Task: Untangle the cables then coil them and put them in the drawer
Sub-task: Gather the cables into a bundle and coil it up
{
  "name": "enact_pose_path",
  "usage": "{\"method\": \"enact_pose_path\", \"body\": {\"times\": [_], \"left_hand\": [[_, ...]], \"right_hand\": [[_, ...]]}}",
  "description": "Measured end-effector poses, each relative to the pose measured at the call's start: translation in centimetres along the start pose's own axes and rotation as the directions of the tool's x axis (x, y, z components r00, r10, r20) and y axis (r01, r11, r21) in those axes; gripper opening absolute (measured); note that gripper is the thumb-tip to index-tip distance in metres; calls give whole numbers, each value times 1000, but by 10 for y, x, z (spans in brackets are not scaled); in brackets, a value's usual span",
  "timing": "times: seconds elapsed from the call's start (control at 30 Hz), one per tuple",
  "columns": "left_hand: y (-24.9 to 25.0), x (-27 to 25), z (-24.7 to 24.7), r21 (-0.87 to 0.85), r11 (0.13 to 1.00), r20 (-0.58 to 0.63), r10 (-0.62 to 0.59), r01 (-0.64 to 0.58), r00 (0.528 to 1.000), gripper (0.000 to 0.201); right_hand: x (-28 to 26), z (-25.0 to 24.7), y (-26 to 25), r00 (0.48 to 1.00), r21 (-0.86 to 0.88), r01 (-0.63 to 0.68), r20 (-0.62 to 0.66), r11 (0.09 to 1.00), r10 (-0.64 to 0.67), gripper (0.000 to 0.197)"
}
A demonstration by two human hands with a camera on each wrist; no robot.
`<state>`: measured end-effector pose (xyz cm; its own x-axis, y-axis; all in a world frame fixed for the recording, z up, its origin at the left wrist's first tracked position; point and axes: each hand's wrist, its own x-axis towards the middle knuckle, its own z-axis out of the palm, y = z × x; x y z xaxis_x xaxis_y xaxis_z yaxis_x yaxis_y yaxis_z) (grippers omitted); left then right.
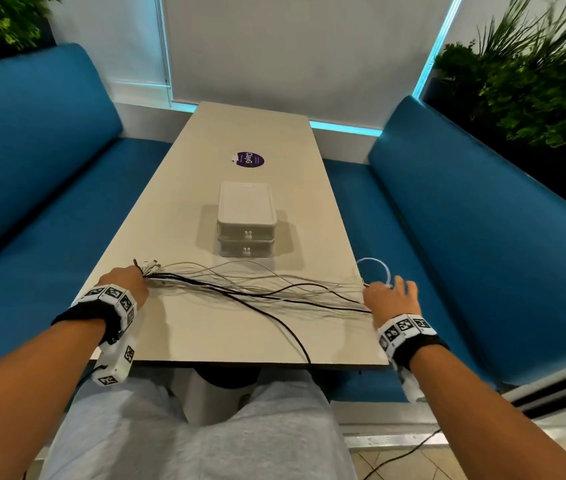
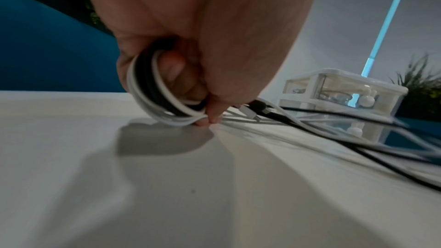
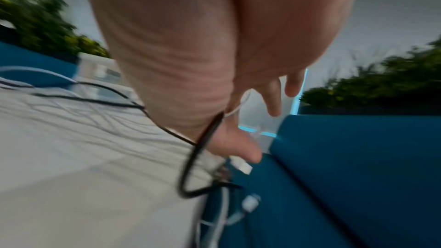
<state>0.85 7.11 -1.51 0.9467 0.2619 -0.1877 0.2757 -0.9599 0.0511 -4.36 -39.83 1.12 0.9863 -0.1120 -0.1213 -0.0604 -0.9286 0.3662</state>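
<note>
Several thin black and white cables stretch across the near part of the beige table, blurred by motion. At the table's left edge my left hand grips one end of the bundle. In the left wrist view the cables are wound in a white-and-black coil around the curled fingers of that hand. My right hand holds the other end at the right edge, with a white loop rising beside it. In the right wrist view this hand pinches the strands; a black loop and white plugs hang below.
A white two-drawer box stands mid-table behind the cables, both drawers closed; it also shows as the box in the left wrist view. A purple sticker lies farther back. Blue benches flank the table, with plants behind.
</note>
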Motion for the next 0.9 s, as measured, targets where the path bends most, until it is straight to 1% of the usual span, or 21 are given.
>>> {"method": "enact_pose_path", "body": {"times": [0.03,0.1,0.17,0.2,0.27,0.3,0.33,0.4,0.47,0.5,0.57,0.6,0.63,0.67,0.7,0.73,0.8,0.83,0.9], "left_hand": [[0,0,0,6,1000,3,0,0,1000,13],[1,1,0,9,1000,6,-1,1,1000,13],[2,2,-1,10,1000,15,-2,2,1000,13],[2,3,-1,7,1000,20,-6,6,1000,12],[2,2,-1,7,1000,18,-12,12,1000,12],[3,3,-1,8,1000,14,-8,8,1000,12],[3,3,-1,5,1000,14,-5,5,1000,13],[3,3,-1,-4,1000,21,-7,7,1000,15],[3,1,-1,-8,1000,20,-10,10,1000,16],[3,0,-1,-10,1000,16,-7,7,1000,16],[2,0,0,-16,1000,14,-6,6,1000,17],[2,0,0,-20,1000,16,-8,8,1000,18],[1,0,1,-24,1000,15,-11,11,1000,18],[0,0,1,-29,999,10,-13,14,1000,18],[0,1,1,-32,999,6,-13,13,1000,18],[0,0,1,-30,999,5,-11,11,1000,18],[1,-2,-1,-12,1000,8,-7,8,1000,18],[3,-3,-2,4,1000,11,-1,1,1000,17],[6,-5,-3,32,1000,16,0,-1,1000,17]], "right_hand": [[1,2,10,1000,55,-14,17,998,13,45],[3,0,22,1000,186,-5,28,983,0,50],[8,-6,25,999,318,-12,-30,948,23,50],[10,-8,26,995,394,-17,-83,919,53,48],[11,-11,26,972,585,18,-199,811,122,38],[10,-11,24,963,646,50,-235,762,136,29],[7,-13,20,962,675,87,-248,733,115,26],[3,-12,5,968,683,177,-253,708,2,45],[-4,-18,-16,958,671,247,-276,700,-74,60],[-6,-21,-26,948,639,274,-306,719,-90,65],[-11,-27,-45,932,507,307,-332,806,-146,76],[-12,-28,-54,930,418,326,-303,848,-208,83],[-14,-29,-63,928,318,352,-244,880,-283,90],[-16,-27,-71,921,234,382,-178,894,-347,94],[-16,-24,-78,916,186,401,-118,897,-385,94],[-16,-20,-82,915,191,403,-84,895,-394,88],[-11,-19,-87,921,249,389,-80,887,-381,72],[-9,-21,-87,923,246,385,-75,890,-378,68],[-5,-25,-87,925,213,379,-46,901,-378,72]]}}
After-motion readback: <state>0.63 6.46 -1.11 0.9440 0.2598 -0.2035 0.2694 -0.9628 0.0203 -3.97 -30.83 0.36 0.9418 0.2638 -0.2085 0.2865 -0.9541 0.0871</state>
